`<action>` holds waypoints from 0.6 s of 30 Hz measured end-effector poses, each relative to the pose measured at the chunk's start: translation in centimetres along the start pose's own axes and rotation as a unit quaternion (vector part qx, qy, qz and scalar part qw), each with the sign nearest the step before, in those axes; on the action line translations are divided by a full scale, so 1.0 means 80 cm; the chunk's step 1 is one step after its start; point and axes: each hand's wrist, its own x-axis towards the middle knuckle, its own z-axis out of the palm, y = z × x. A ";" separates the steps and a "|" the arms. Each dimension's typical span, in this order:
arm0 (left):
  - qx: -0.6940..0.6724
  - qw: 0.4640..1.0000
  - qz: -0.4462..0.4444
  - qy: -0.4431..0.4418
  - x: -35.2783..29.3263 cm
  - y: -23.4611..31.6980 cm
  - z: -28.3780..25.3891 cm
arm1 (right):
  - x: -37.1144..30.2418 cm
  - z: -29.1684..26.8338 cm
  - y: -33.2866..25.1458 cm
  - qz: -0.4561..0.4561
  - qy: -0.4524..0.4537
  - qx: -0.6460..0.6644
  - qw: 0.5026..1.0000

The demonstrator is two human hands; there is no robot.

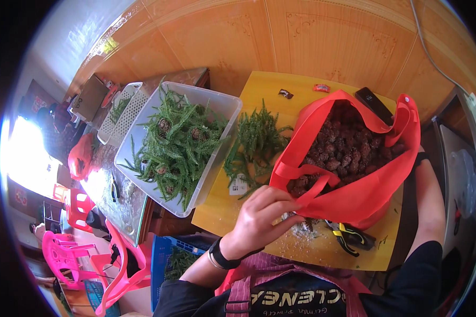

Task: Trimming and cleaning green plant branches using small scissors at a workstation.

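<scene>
- Works over a red bag (pixel 354 202) at the right of a yellow table (pixel 272 82), mouth spread wide, brown cones (pixel 349 153) heaped inside.
- Curls the fingers of the left hand (pixel 269 210) at the bag's near left edge, touching or nearly so; cannot tell whether grasping fabric, a cone or nothing.
- Reaches past the bag's right side with the right hand (pixel 421 150), mostly hidden there; cannot tell whether clenched, released or gripping.
- Counts as partly done, judging by the mix at left: green sprigs (pixel 182 153) with several cones among them, piled high in a translucent bin (pixel 222 100).
- Looks well short of finished, with plenty of cones left in the bag and loose sprigs (pixel 259 129) lying between bin and bag, without any cone apparent.
- Stores further greenery, perhaps as reserve, in a pale perforated basket (pixel 138 107) at far left and in a blue crate (pixel 156 274) at near left, beside the table.
- Shows yellow-and-black pliers (pixel 345 238) on the tabletop at the bag's near side, just right of scattered whitish crumbs (pixel 301 232); cannot tell whether used so far.
</scene>
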 end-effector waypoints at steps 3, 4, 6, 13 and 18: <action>-0.056 0.985 -0.147 -0.067 -0.010 -0.005 -0.013 | -0.017 -0.019 -0.017 0.038 -0.031 -0.056 0.997; -0.058 0.985 -0.145 -0.068 -0.010 -0.007 -0.014 | -0.024 -0.028 -0.024 0.051 -0.041 -0.075 0.995; -0.052 0.947 -0.218 -0.231 -0.013 -0.013 -0.016 | -0.036 -0.037 -0.037 0.074 -0.064 -0.109 0.989; 0.006 0.974 -0.147 -0.171 -0.008 -0.022 0.018 | -0.133 -0.060 -0.163 0.081 -0.224 -0.212 0.948; -0.063 0.986 -0.080 -0.133 -0.003 -0.039 0.062 | -0.177 -0.027 -0.239 0.052 -0.263 -0.116 0.956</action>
